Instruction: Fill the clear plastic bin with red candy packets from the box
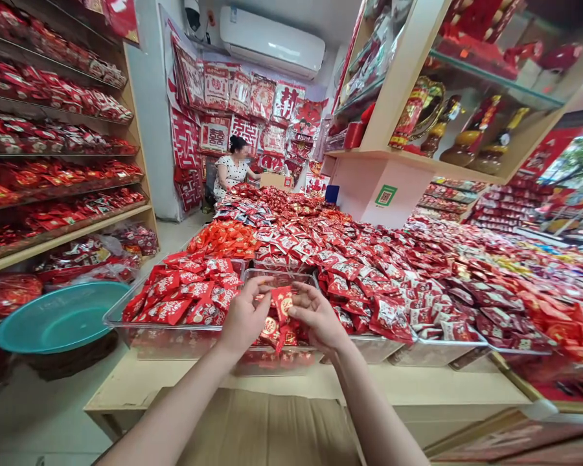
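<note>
Between my two hands is a small red candy packet (282, 303) with a gold round print. My left hand (245, 314) has its thumb and fingers closed at the packet's left side. On the other side, my right hand (322, 317) pinches the packet's right edge between thumb and fingers. Below them, a clear plastic bin (284, 364) holds more red-and-gold packets (271, 331). To the left of my hands, a wider clear bin (175, 333) is heaped with red packets (187, 291). Parts of the centre bin are hidden by my hands.
Bins of wrapped candies (369, 272) spread to the right and back. A cardboard sheet (267, 427) lies in front of the wooden counter (408, 382). A teal basin (68, 317) stands at left by stocked shelves (58, 155). A person (230, 171) sits at the back.
</note>
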### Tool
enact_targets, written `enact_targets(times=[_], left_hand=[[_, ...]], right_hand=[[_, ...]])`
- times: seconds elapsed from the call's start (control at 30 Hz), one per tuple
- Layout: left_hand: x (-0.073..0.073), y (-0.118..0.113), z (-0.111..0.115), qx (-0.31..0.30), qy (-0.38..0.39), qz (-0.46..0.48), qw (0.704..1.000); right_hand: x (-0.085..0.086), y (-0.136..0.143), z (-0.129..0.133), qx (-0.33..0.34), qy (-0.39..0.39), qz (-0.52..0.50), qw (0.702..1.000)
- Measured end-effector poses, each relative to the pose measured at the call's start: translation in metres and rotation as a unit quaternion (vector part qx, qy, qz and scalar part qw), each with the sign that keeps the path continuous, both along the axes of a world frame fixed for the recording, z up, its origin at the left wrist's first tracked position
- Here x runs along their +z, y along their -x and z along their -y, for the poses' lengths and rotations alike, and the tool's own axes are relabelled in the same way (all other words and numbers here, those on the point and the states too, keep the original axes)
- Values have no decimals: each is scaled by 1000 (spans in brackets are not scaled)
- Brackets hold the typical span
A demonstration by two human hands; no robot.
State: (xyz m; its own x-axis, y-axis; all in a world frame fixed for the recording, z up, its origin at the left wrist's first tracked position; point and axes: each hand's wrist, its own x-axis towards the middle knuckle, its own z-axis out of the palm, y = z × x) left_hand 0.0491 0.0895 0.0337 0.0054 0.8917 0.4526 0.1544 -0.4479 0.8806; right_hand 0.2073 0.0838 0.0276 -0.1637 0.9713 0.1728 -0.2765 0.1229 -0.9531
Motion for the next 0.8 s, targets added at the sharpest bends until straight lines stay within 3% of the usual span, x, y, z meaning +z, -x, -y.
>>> enact_targets(times=[0.07, 0.13, 0.23, 0.33, 0.4, 0.53, 0.63, 0.7, 0.8], left_hand=[[2, 0, -2, 19, -3, 25, 1000], [3, 0, -3, 33, -6, 46, 998], [5, 1, -3, 38, -4, 60, 997], [5, 2, -3, 33, 0, 59, 998], [4, 2, -3, 30, 0, 58, 998], [3, 2, -3, 24, 5, 51, 998], [4, 2, -3, 26, 8, 47, 999], [4, 2, -4, 32, 8, 47, 998], [3, 2, -5, 45, 5, 41, 998]], right_hand=[[16, -9, -7, -53, -61, 110, 991], [33, -16, -13, -86, -166, 305, 934], [48, -14, -20, 24, -249, 607, 755], [40, 3, -22, 165, -188, 781, 572], [29, 14, -20, 196, -143, 823, 514], [17, 16, -16, 173, -133, 825, 521], [19, 3, -16, 154, -135, 802, 561], [21, -7, -17, 112, -145, 750, 636], [24, -11, -11, 29, -104, 539, 835]])
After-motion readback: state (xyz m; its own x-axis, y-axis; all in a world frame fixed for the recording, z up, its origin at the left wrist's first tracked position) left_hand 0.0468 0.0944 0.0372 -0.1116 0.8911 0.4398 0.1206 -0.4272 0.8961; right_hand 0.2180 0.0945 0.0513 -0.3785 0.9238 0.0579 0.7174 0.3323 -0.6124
